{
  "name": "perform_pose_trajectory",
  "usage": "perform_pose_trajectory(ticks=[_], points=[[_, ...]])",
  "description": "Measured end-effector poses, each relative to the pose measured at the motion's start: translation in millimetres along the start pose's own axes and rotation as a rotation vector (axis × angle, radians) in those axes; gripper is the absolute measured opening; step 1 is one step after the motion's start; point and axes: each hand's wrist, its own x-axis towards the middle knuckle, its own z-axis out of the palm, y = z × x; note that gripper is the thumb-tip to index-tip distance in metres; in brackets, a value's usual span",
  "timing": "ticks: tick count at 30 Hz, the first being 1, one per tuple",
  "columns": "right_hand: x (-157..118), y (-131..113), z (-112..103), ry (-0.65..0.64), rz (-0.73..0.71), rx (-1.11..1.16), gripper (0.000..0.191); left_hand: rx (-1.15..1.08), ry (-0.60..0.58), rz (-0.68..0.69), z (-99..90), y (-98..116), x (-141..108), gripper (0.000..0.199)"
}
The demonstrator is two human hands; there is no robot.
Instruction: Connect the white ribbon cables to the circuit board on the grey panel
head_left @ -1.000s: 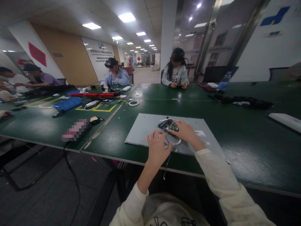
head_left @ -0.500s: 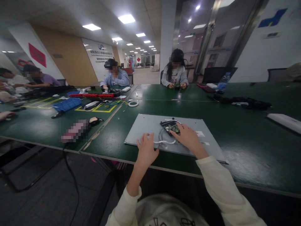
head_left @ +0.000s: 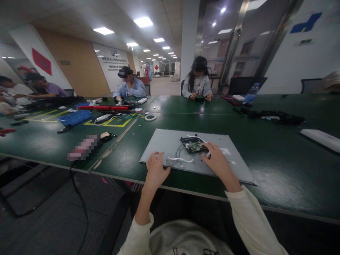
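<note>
A flat grey metal panel (head_left: 154,143) lies on the green table in front of me. On it sits a green circuit board (head_left: 195,145) in a black frame, with grey wires and a white ribbon cable (head_left: 183,160) by its near side. My left hand (head_left: 157,169) hovers at the panel's near left edge, fingers bent and apart, holding nothing that I can see. My right hand (head_left: 219,161) is beside the board's right corner, thumb and fingers apart. A small white piece shows between them; whether they touch it I cannot tell.
At left are a blue bin (head_left: 75,118), a blurred pink object (head_left: 83,147) and a white tape roll (head_left: 150,117). A water bottle (head_left: 251,92), black cloth-like items (head_left: 273,116) and a white bar (head_left: 320,139) lie right. Several people sit around the tables.
Both hands have drawn back: the left down and leftward, the right off the board towards its right side. The white ribbon cable has shifted slightly left.
</note>
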Motion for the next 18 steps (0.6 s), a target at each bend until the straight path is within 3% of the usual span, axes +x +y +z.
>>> perform_pose_trajectory(ticks=[9,13,18], points=[[-13.9,7.3,0.5,0.057,0.006,0.107,0.053,0.063,0.084,-0.038,7.0,-3.9,5.8,0.010],[-19.0,5.7,1.4,0.111,0.003,0.170,0.056,0.088,0.098,-0.010,5.4,-8.0,12.2,0.008],[-23.3,6.0,2.8,0.191,0.051,0.257,0.046,0.110,0.129,0.006,7.1,-16.2,23.7,0.008]])
